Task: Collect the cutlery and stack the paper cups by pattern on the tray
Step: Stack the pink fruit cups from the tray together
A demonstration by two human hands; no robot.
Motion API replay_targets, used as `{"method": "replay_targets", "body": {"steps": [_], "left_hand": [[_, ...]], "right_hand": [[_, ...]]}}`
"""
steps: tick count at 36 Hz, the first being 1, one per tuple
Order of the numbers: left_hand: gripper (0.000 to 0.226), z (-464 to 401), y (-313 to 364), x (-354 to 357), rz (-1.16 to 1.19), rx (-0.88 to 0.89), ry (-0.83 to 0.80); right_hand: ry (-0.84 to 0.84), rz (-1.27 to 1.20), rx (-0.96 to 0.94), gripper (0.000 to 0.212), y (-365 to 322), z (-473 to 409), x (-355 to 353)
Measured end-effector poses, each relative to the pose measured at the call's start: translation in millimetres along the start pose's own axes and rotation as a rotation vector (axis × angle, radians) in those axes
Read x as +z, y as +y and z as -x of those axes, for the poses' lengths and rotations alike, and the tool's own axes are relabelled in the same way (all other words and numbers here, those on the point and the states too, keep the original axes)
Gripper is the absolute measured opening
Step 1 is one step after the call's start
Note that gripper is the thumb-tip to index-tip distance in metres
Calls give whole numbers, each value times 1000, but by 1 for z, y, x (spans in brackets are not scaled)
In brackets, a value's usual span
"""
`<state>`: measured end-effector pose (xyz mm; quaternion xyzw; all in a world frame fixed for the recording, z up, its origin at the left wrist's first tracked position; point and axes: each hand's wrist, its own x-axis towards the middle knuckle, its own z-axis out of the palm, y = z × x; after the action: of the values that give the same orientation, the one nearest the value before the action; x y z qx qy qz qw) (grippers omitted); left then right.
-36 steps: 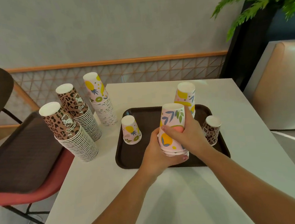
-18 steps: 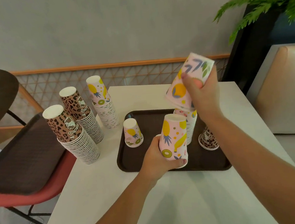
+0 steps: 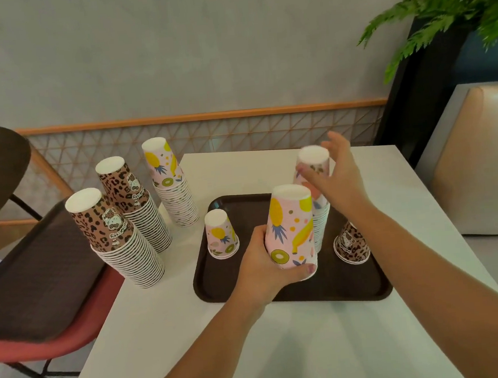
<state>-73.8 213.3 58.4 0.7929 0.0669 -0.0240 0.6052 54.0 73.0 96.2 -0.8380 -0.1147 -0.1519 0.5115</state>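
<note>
A dark brown tray (image 3: pixel 333 289) lies on the white table. My left hand (image 3: pixel 263 268) grips an upside-down pink fruit-pattern cup stack (image 3: pixel 292 230) over the tray's front. Behind it on the tray stands a taller pink fruit-pattern stack (image 3: pixel 314 165). My right hand (image 3: pixel 339 178) is beside its top with fingers spread, the thumb near the cup's side. A small pink fruit cup (image 3: pixel 221 235) sits at the tray's left, and a short leopard-print stack (image 3: pixel 352 243) at its right. No cutlery is visible.
On the table left of the tray stand two tall leopard-print stacks (image 3: pixel 111 232) (image 3: pixel 132 198) and a pink fruit stack (image 3: pixel 171 180). A red chair (image 3: pixel 54 344) carrying a brown tray sits at the left. A plant (image 3: pixel 442 9) and a beige seat are at the right.
My right hand lowered its pink cup onto the back stack on the tray and opened. My left hand kept its stack in about the same place.
</note>
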Motion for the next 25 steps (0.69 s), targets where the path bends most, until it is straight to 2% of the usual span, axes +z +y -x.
{"method": "replay_targets", "body": {"steps": [5,10,14,18,25], "left_hand": [[70,-14,21,-1,87,108,72],[76,-33,58,-2,103,256,195],[74,-52,89,0,59,335,225],[71,-69,110,1,8,397,194],[78,-95,99,10,-68,400,148]], "right_hand": [[71,-45,-119,71,-9,16,-14],[-126,-88,-232,74,-32,20,-29],[-248,-135,-233,61,-47,16,-36],[-167,-180,-218,56,-50,2,-40],[-115,-112,-186,63,-29,-16,-38]]}}
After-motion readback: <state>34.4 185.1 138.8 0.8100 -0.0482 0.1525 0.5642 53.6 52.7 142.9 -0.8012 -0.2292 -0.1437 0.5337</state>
